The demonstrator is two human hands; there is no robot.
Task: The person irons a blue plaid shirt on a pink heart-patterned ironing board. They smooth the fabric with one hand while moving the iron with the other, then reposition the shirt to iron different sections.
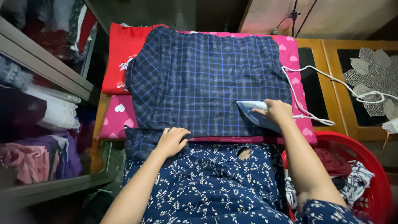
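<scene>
A pink heart-print pad (118, 118) covers the ironing surface across the frame's middle. On it lies a navy plaid shirt (207, 79), with a red cloth (122, 58) at upper left.

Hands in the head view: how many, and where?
2. Left hand lies flat on the near edge of the navy plaid garment; right hand grips the light-blue iron at its right side. None visibly hidden.

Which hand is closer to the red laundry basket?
The right hand. It grips the iron on the plaid shirt, just above the red basket. The left hand presses the shirt's near edge, farther away.
</scene>
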